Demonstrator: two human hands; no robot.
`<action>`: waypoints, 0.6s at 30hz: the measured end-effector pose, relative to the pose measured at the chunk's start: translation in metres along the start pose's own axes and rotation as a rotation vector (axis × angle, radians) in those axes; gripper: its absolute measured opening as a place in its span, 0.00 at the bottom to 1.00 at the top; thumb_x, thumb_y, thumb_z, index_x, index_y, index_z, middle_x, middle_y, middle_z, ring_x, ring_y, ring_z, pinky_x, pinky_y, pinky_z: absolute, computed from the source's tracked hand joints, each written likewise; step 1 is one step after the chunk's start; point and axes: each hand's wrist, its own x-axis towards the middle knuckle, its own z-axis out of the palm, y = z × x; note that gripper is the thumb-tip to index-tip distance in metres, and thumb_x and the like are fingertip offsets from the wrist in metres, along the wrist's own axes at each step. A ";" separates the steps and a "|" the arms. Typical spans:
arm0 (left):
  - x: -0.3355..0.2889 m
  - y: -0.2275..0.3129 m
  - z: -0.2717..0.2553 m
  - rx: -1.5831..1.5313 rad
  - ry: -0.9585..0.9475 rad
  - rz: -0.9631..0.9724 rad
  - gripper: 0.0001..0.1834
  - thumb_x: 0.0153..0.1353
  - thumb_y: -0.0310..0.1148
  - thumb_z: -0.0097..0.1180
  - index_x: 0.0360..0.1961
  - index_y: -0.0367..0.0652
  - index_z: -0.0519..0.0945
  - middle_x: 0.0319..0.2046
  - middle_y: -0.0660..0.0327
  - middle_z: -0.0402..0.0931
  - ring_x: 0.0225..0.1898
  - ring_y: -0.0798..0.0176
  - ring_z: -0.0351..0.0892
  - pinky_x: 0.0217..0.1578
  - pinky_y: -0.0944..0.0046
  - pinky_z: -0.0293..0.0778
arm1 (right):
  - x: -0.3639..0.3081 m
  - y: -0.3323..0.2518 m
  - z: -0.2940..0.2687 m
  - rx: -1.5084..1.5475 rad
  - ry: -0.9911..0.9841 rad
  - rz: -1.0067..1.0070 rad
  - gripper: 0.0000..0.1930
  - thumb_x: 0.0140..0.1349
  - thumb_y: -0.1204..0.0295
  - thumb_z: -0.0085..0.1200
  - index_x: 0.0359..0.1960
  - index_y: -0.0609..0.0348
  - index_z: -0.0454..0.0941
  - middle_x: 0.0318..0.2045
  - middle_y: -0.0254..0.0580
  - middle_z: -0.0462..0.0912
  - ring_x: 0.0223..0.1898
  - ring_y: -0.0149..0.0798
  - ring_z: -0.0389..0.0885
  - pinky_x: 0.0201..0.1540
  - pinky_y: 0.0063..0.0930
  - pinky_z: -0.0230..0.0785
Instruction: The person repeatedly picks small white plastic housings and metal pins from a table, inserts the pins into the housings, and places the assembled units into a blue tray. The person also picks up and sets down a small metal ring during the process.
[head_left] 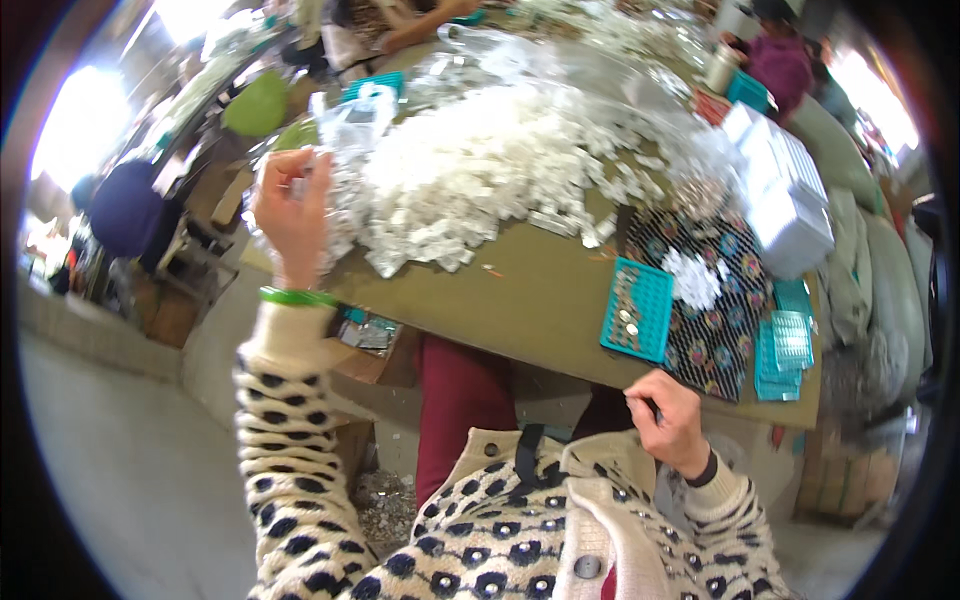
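My left hand [291, 212], with a green bangle at the wrist, is raised at the left end of the table beside a heap of clear plastic pieces [345, 190]. Its fingers are curled towards the thumb; whatever lies between them is too small to name. By the front table edge, my right hand [668, 422] is closed, thumb against the bent forefinger, its contents hidden. Just beyond it lies a teal compartment tray [652, 308] partly filled with small shiny round pieces. White small pieces [692, 280] sit in a pile on a dark patterned cloth [715, 345].
A large mound of white packets [470, 160] covers the middle of the table [480, 300]. White boxes [785, 195] stand at the right, with teal trays [782, 350] stacked nearer. A cardboard box [375, 350] is below the table edge. Another person [775, 60] is at the far right.
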 end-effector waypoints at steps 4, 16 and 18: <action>0.033 -0.057 -0.038 0.554 -0.837 0.102 0.09 0.52 0.27 0.63 0.35 0.37 0.80 0.41 0.53 0.81 0.43 0.49 0.79 0.46 0.58 0.73 | -0.005 0.008 -0.006 -0.061 -0.089 -0.083 0.07 0.50 0.86 0.56 0.31 0.63 0.76 0.27 0.46 0.78 0.27 0.48 0.78 0.30 0.35 0.72; -0.163 0.123 0.049 -0.302 -0.568 -0.447 0.10 0.64 0.26 0.57 0.24 0.38 0.74 0.16 0.62 0.69 0.17 0.66 0.69 0.20 0.66 0.64 | 0.106 0.085 -0.027 -0.109 0.075 0.032 0.07 0.60 0.76 0.55 0.24 0.63 0.74 0.20 0.46 0.76 0.23 0.45 0.78 0.26 0.35 0.69; -0.186 0.134 0.071 -0.427 -0.489 -0.396 0.10 0.64 0.24 0.55 0.24 0.39 0.73 0.17 0.60 0.69 0.17 0.64 0.69 0.20 0.65 0.63 | 0.140 0.114 -0.031 -0.218 0.117 0.073 0.10 0.60 0.74 0.55 0.22 0.64 0.73 0.20 0.48 0.77 0.24 0.46 0.78 0.28 0.38 0.69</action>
